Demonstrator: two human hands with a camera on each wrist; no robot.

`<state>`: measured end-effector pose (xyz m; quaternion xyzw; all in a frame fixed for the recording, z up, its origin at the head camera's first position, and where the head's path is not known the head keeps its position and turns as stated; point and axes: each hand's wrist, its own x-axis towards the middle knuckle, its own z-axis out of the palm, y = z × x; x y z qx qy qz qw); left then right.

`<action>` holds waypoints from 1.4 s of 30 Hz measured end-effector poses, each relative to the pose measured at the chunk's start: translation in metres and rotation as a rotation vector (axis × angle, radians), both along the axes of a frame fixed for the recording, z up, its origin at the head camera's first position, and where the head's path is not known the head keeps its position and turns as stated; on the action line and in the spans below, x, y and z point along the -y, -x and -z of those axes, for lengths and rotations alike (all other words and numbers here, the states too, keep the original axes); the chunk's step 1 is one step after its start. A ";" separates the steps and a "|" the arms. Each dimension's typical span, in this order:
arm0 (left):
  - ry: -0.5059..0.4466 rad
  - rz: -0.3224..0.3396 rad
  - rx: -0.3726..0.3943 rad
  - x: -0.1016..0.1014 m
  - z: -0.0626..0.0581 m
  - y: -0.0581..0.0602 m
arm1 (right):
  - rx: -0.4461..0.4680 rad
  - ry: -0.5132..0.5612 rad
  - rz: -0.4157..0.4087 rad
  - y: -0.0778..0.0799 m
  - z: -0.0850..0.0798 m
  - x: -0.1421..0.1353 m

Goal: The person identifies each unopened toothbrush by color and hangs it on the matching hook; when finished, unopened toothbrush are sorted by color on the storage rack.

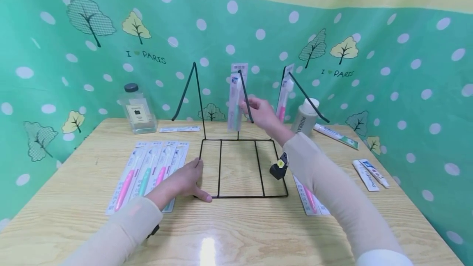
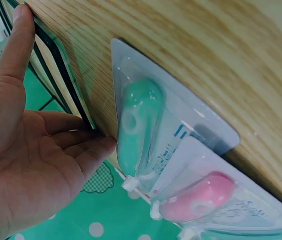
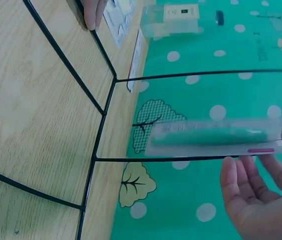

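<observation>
Our R hand (image 1: 258, 112) pinches a pkgd toothbrush (image 1: 233, 102), upright, by the mid. hook (image 1: 245, 93) of the black wire rack (image 1: 240, 197); our L hand (image 1: 188, 177), w/ thumb spread wide, touches its L front corner.

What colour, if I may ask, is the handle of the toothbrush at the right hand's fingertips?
The toothbrush handle is green, clearest in the right wrist view.

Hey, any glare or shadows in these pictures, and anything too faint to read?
Head view: bright glare on the table near the bottom edge, a soft shadow below the right sleeve; left wrist view: small highlights on the green handle; right wrist view: print along the held pack too faint to read.
</observation>
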<state>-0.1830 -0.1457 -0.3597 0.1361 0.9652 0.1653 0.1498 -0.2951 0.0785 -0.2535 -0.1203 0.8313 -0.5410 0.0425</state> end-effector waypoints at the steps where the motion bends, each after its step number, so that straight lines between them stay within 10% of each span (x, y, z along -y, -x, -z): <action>1: -0.002 -0.003 0.003 0.000 0.000 0.000 | -0.015 -0.023 0.002 -0.001 0.000 -0.001; 21: -0.009 0.028 0.003 0.005 0.001 0.001 | -0.121 -0.121 -0.095 -0.062 -0.011 -0.099; 42: -0.009 0.034 -0.019 0.004 0.007 0.003 | 0.167 -0.318 0.132 -0.072 0.094 -0.244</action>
